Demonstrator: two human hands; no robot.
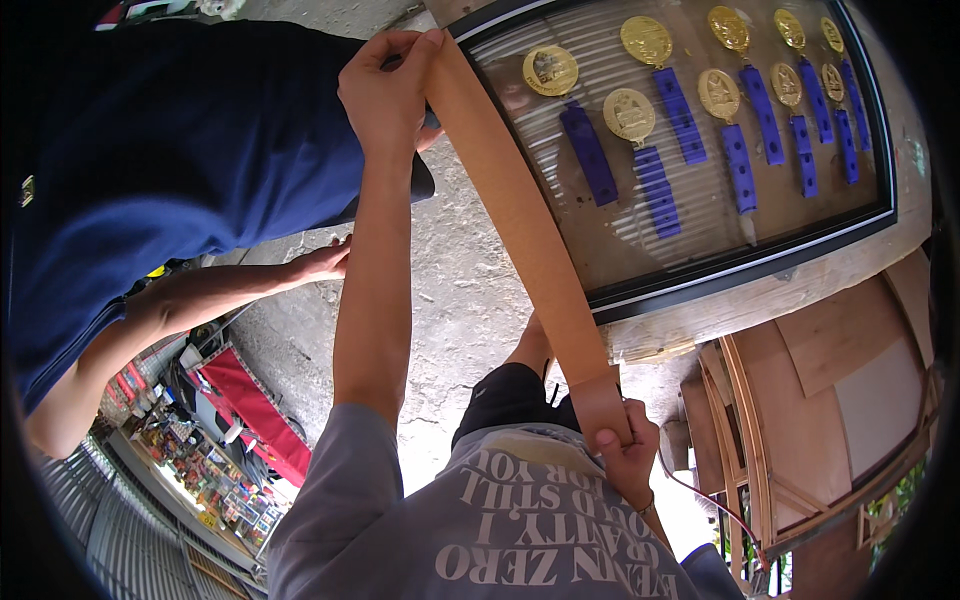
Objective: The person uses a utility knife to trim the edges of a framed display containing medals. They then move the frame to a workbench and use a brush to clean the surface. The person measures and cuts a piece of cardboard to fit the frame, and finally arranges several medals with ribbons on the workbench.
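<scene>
A long strip of brown paper tape [520,240] is stretched along the near left side of a black-edged display frame [740,262]. The strip's far end is pinched between the thumb and fingers of my left hand [385,95], by the frame's upper left corner. At the lower end, close to my shirt, my right hand [632,455] grips the tape with the thumb on top. Under the frame's glossy pane lie several gold medals [630,115] with blue ribbons [657,192]. Whether the tape touches the frame's edge I cannot tell.
The frame rests on a worn wooden surface [690,338]. At my left stands another person in a dark blue shirt [200,140], one bare arm [220,295] reaching toward my forearm. Wooden panels [820,390] lean at the right. A red cloth-like panel [255,410] is at the lower left.
</scene>
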